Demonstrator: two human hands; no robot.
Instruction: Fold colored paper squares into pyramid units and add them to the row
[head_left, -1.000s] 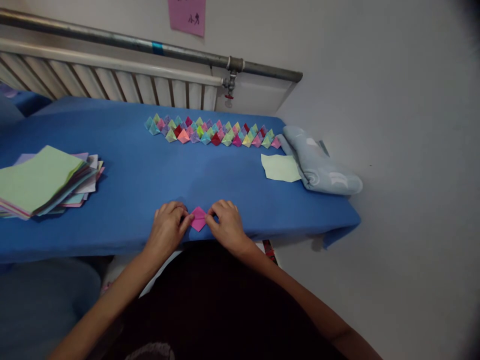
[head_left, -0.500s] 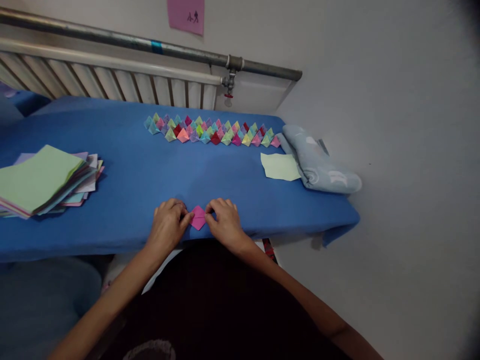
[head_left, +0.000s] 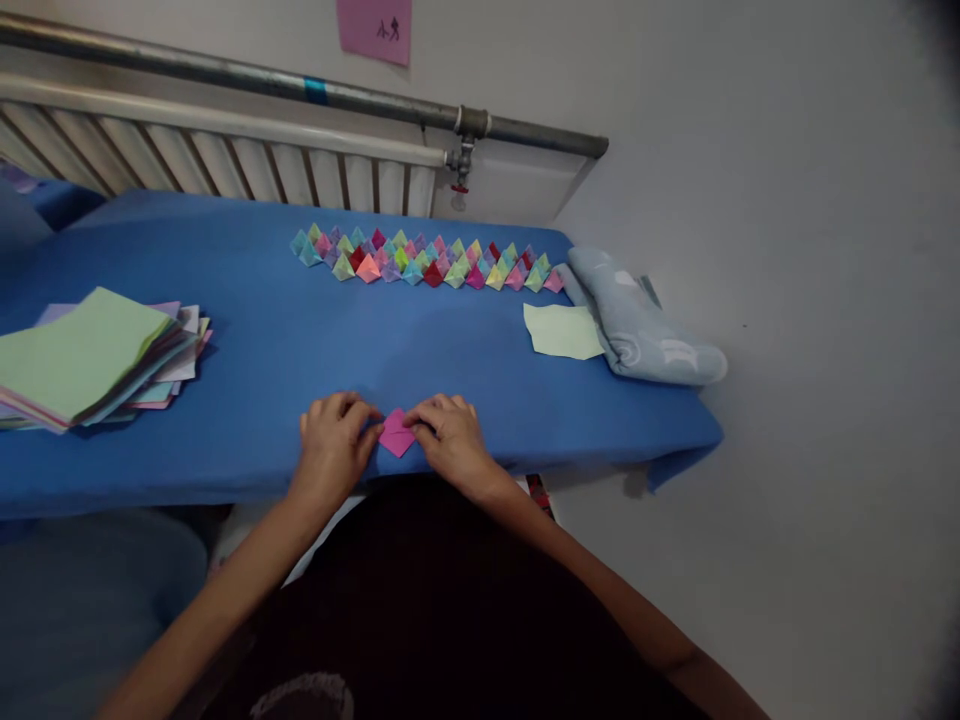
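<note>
A small folded piece of magenta paper (head_left: 397, 436), diamond-shaped with a crease across its middle, lies near the front edge of the blue-covered table. On its left corner, the thumb and fingertips of my left hand (head_left: 336, 436) are pinched. My right hand (head_left: 452, 437) has its thumb and index finger on the paper's right side, the index finger reaching over the upper right edge. Behind my hands stand rows of folded paper pieces (head_left: 433, 272) in many colours.
At the left lies a stack of coloured paper sheets (head_left: 90, 350). A pale green sheet (head_left: 564, 332) rests beside a rolled light blue blanket (head_left: 645, 325) at the right. A radiator (head_left: 285, 170) and a metal pipe (head_left: 375, 100) run along the wall behind the blue tablecloth (head_left: 300, 330).
My right index finger has moved left, over the magenta paper's upper right side. My left hand still pinches the left corner. The view has shifted slightly.
</note>
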